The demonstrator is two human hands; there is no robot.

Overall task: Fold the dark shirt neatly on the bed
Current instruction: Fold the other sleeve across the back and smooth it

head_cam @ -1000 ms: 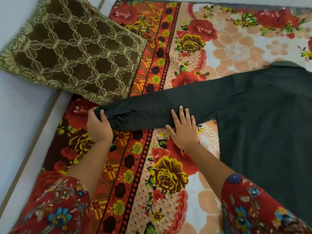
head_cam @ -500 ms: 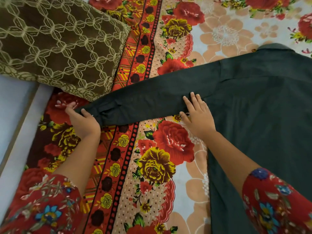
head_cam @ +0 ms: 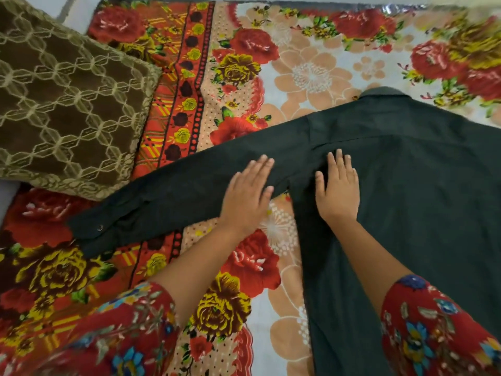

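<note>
The dark shirt [head_cam: 423, 202] lies flat and back-up on the floral bedspread [head_cam: 311, 74], its collar toward the far side. Its left sleeve [head_cam: 173, 196] stretches out to the left, with the cuff near the pillow's front corner. My left hand [head_cam: 248, 195] rests flat with straight fingers on the sleeve's upper part. My right hand [head_cam: 337, 189] lies flat on the shirt body just right of the armpit seam. Both hands hold nothing.
A brown patterned pillow [head_cam: 67, 104] sits at the left, partly over the bed's edge. Pale floor [head_cam: 6, 191] shows beyond the left edge. The bedspread runs on behind the collar and to the right of it. My red floral sleeves fill the bottom corners.
My left hand let go of the cuff and moved right onto the upper sleeve. My right hand slid right, from the sleeve onto the shirt body.
</note>
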